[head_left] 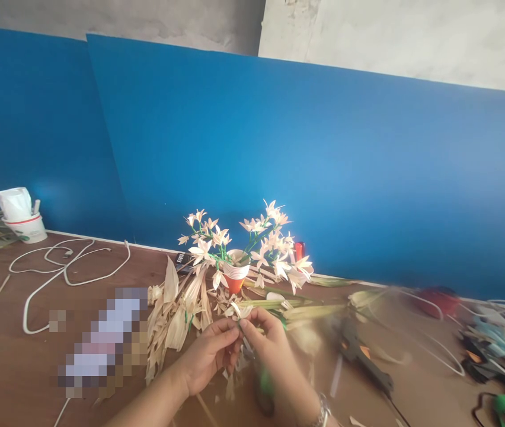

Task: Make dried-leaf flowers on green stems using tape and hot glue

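Observation:
My left hand (211,354) and my right hand (269,343) meet low in the middle of the head view, fingertips pinched together. Between them is a small pale flower (240,309) that looks made of dried husk, with a bit of green below its petals; its lower part is hidden by my fingers. Just beyond my hands stands a paper cup (236,271), white above and orange-red below, holding green-stemmed husk flowers (274,243). Dried husks (181,329) lie in a heap left of my hands.
A glue gun (363,356) rests to the right, with tangled tools (496,344) farther right. On the left are a pixelated object (105,338), a white cable (63,270) and a white tub (25,228). A blue panel (279,148) borders the table's back.

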Tool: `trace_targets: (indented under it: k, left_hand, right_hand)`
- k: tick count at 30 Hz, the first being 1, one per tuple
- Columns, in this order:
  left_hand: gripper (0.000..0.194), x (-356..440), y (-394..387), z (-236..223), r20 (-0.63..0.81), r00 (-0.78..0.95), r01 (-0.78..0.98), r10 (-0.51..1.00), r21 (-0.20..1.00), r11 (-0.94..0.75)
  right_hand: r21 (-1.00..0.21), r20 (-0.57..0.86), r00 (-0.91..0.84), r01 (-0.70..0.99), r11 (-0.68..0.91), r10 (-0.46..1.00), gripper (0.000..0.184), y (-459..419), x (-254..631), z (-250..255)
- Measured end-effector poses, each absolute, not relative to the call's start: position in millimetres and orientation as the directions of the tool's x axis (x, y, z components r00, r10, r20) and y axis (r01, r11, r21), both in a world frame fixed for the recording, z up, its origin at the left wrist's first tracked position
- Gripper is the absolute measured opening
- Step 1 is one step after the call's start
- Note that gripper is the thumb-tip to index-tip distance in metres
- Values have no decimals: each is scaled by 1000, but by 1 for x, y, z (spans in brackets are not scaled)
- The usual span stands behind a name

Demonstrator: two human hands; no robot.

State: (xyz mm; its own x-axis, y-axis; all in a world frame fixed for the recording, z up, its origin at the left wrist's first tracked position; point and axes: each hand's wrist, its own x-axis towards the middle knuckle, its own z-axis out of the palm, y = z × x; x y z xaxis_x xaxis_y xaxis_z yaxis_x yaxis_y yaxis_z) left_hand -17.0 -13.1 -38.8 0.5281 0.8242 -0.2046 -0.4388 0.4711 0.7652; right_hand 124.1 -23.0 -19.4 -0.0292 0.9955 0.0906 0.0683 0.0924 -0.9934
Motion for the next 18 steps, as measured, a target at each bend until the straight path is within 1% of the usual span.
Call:
trace_targets:
  k: [3, 5, 8, 9, 11, 14, 16, 18]
  left_hand:
    - [26, -15, -14, -38, -194, 488, -432, 851, 793, 429]
    - [27, -14, -15, -36, -179, 446, -417, 877, 825, 381]
    - [29, -12, -15, -35, -129, 358, -347, 925, 901, 260]
    - [29, -12, -15, -34, -104, 326, -313, 940, 926, 211]
    - [26, -12, -15, -34, -57, 266, -245, 962, 961, 125]
    - [20, -12, -15, -36, -11, 218, -191, 976, 980, 54]
    - [17, -11, -15, -37, 19, 186, -180, 982, 984, 15]
    - [15, -11, -15, -38, 85, 134, -153, 987, 986, -64]
  right_hand:
    - [-989, 100, -7, 109, 100, 995, 24, -22, 124, -21]
    - [-984, 124, 49, 136, 116, 991, 21, -21, 124, -24]
    - [-973, 178, 154, 178, 150, 972, 17, -21, 124, -29]
    - [-971, 185, 172, 181, 153, 968, 19, -21, 124, -30]
    - [-974, 182, 176, 168, 153, 967, 28, -21, 123, -31]
    - [-977, 180, 157, 146, 157, 971, 40, -22, 122, -30]
    - [-974, 189, 146, 155, 166, 971, 42, -24, 121, -28]
    - [-961, 222, 148, 198, 191, 964, 41, -25, 121, -26]
